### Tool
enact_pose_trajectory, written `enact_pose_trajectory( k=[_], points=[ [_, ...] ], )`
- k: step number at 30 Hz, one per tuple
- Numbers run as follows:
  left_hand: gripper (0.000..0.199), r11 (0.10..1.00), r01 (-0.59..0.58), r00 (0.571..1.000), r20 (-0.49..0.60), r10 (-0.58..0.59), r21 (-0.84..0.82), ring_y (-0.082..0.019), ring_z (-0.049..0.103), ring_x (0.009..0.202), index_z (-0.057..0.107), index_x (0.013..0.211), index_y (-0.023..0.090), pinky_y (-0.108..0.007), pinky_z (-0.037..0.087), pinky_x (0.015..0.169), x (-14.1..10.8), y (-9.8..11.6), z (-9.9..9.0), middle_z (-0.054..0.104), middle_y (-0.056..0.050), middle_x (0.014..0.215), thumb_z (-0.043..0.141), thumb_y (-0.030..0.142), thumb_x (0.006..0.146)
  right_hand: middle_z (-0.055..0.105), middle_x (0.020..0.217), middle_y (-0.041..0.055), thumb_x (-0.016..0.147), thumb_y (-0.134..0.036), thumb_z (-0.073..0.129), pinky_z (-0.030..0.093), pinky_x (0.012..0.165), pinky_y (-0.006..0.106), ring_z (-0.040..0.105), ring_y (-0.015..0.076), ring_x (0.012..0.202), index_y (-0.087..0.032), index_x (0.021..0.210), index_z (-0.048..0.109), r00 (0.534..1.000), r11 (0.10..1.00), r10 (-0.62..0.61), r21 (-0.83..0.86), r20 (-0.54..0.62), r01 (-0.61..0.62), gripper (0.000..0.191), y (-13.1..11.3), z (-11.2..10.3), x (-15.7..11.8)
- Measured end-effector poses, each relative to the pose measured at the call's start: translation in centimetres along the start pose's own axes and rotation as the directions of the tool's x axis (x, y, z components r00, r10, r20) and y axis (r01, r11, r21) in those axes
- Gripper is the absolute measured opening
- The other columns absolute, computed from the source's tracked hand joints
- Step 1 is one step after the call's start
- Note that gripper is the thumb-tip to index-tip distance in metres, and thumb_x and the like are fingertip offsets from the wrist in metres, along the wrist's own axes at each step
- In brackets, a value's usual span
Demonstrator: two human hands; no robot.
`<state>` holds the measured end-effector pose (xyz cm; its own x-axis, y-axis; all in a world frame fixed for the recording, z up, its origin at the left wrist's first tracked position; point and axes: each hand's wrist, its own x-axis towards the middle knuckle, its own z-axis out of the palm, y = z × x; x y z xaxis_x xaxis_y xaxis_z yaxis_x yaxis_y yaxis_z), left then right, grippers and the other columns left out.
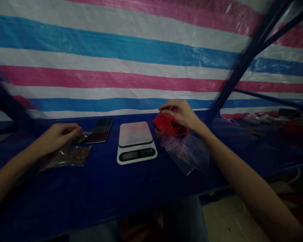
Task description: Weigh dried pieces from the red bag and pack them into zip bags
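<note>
- A striped tarpaulin in blue, white and pink fills the whole background behind the work surface.
- A dark blue table cover spreads across the lower half of the view, reaching from the left edge past the right forearm.
- Dark blue frame poles slant up from the table's back edge at the right toward the top right corner.
- A white digital kitchen scale sits in the middle of the table, between the two hands, its pan bare and its display facing the person.
- A stack of clear zip bags lies just right of the scale, under and beside the right wrist.
- A clear bag of brown pieces lies on the table left of the scale; what the pieces are cannot be told.
- A dark phone lies flat between that bag and the scale, screen up.
- A red mesh bag sits behind the scale's right corner, bunched up.
- The right hand rests over the top of the red mesh bag, fingers curled down onto it, gripping its upper edge.
- The left hand is closed with fingertips pinched at the top edge of the bag of brown pieces.
</note>
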<state>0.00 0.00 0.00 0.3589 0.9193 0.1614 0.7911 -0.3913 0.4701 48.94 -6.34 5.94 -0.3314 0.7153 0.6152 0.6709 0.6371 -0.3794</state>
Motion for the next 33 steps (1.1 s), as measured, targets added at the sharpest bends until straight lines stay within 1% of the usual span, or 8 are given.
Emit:
enact_pose_trajectory(
  k=[3,5,9,14,20,27,30,33],
  points=[
    [0.057,1.0,-0.025,0.999,-0.026,0.026,0.012,-0.022,0.064,0.075,0.069,0.085,0.015,-0.028,0.046,0.069,-0.1,0.4,-0.1,0.071,-0.006,0.08,0.044,0.067,0.084,0.078,0.1,0.0047,0.093,-0.023,0.067,0.051,0.086,0.031,0.07,0.0176,0.091,-0.019,0.101,0.08,0.958,0.995,-0.065,0.088,0.278,0.042,0.015,-0.4,0.8,-0.4],
    [0.057,1.0,-0.028,0.999,-0.027,0.028,-0.003,-0.022,0.063,0.074,0.069,0.085,0.014,-0.028,0.046,0.069,-0.2,0.7,-0.1,0.071,-0.006,0.079,0.044,0.065,0.086,0.078,0.099,0.005,0.094,-0.024,0.066,0.053,0.084,0.03,0.071,0.0172,0.089,-0.018,0.101,0.079,0.923,0.99,-0.065,0.138,0.379,0.013,0.016,0.1,1.3,-0.8],
    [0.056,0.999,-0.042,0.999,-0.028,0.041,-0.023,-0.022,0.063,0.076,0.068,0.084,0.013,-0.029,0.046,0.071,-0.5,0.9,-0.1,0.071,-0.007,0.078,0.043,0.063,0.088,0.078,0.096,0.0067,0.093,-0.024,0.067,0.054,0.079,0.029,0.072,0.0171,0.084,-0.015,0.099,0.078,0.885,0.98,-0.05,0.195,0.463,-0.047,0.016,1.2,1.6,-1.1],
    [0.052,0.997,-0.073,0.997,-0.009,0.073,-0.028,-0.022,0.063,0.079,0.067,0.085,0.012,-0.028,0.045,0.072,-0.5,0.8,-0.2,0.071,-0.006,0.081,0.045,0.059,0.092,0.077,0.089,0.006,0.093,-0.024,0.067,0.054,0.077,0.028,0.072,0.0166,0.08,-0.015,0.095,0.077,0.847,0.968,-0.027,0.224,0.532,-0.11,0.014,0.5,1.4,-1.3],
    [0.057,0.999,-0.025,0.999,0.027,0.025,-0.024,-0.023,0.062,0.078,0.066,0.087,0.013,-0.028,0.045,0.072,-0.5,1.2,-0.2,0.07,-0.006,0.081,0.044,0.065,0.089,0.077,0.088,0.005,0.091,-0.022,0.07,0.054,0.075,0.028,0.073,0.0165,0.079,-0.015,0.097,0.075,0.837,0.952,0.021,0.244,0.546,-0.183,0.01,0.0,1.7,-1.6],
    [0.057,1.0,-0.009,0.999,0.035,0.009,-0.01,-0.023,0.063,0.079,0.066,0.086,0.013,-0.03,0.046,0.074,-0.4,1.4,-0.2,0.07,-0.006,0.081,0.044,0.065,0.086,0.076,0.091,0.0042,0.09,-0.027,0.074,0.051,0.077,0.027,0.07,0.0161,0.081,-0.016,0.094,0.076,0.898,0.991,-0.009,0.121,0.439,-0.049,0.012,0.4,2.1,-1.3],
    [0.058,1.0,0.007,0.999,0.043,-0.006,-0.015,-0.022,0.063,0.077,0.066,0.087,0.013,-0.03,0.047,0.072,-0.5,1.6,-0.2,0.07,-0.006,0.081,0.042,0.066,0.086,0.075,0.089,0.0041,0.091,-0.024,0.073,0.049,0.077,0.027,0.068,0.0157,0.081,-0.016,0.092,0.077,0.932,0.999,0.007,0.038,0.361,-0.022,0.01,0.1,2.6,-1.1],
    [0.058,1.0,0.001,0.999,0.047,0.0,-0.023,-0.023,0.064,0.078,0.066,0.087,0.014,-0.03,0.047,0.072,-0.4,1.7,-0.2,0.07,-0.006,0.082,0.043,0.066,0.086,0.075,0.089,0.0054,0.091,-0.019,0.071,0.048,0.077,0.027,0.067,0.0155,0.081,-0.014,0.092,0.077,0.951,1.0,0.005,0.02,0.308,-0.012,0.008,-0.5,2.9,-1.0]
  ],
)
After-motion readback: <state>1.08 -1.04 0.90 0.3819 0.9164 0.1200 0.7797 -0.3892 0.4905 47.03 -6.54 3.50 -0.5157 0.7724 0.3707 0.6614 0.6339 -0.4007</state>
